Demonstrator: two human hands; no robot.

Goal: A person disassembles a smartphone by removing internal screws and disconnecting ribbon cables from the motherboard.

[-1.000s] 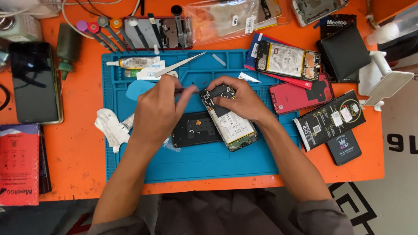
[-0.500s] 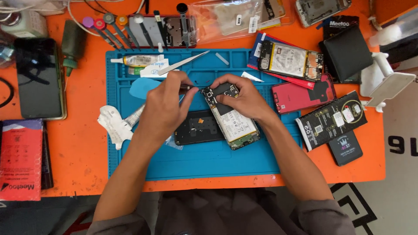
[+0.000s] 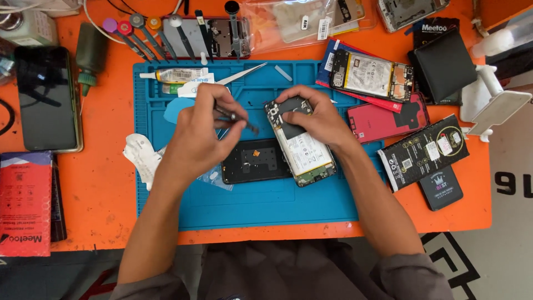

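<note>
Two hands are at work over the blue mat (image 3: 250,211), and I start at the fingertips. My left hand (image 3: 197,136) is clenched around a thin dark tool (image 3: 237,118), pinched between thumb and forefingers, its tip slanting out toward four o'clock and ending just short of the opened phone (image 3: 300,141). Half a second ago that tip sat nearer the phone's top edge; now it is drawn slightly back toward nine o'clock and the hand sits lower. I read that as a pause between pokes at the board, not a finished step.

My right hand (image 3: 316,114) is grasping the opened phone at its top end, fingers curled over the upper corner at twelve o'clock, thumb on the near side. The phone lies tilted on the mat, battery face up, its lower end at five o'clock. It has hardly shifted, so the hold is steady.

Just beside it at nine o'clock lies the black back cover (image 3: 256,161), touching or nearly touching the phone's edge. Further out at twelve o'clock rest the metal tweezers (image 3: 241,75) and a glue tube (image 3: 175,75); at two o'clock, a second opened phone (image 3: 371,75).
</note>
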